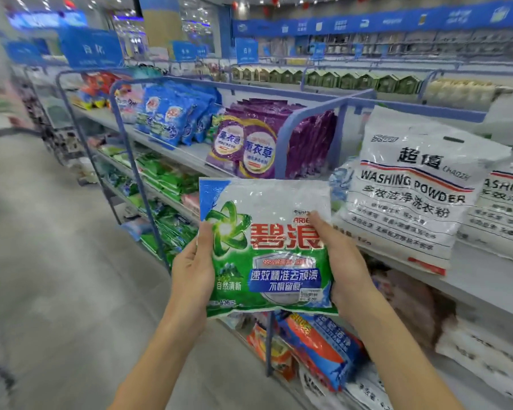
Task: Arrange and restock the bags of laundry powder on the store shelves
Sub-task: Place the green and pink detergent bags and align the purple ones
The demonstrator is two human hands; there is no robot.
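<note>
Head view: my left hand (193,275) and right hand (344,270) each clamp a side edge of one green laundry powder bag (267,255), thumbs on its face, held upright in front of the shelf (483,279), not yet on it. Judged: light, soft shifting fill, slick film; grip both sides low. Beyond: purple bags (249,146), white washing powder bags (409,187).

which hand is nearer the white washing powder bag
Right. The right hand is below-left of the white bag; the left hand is farther left, across the green bag.
</note>
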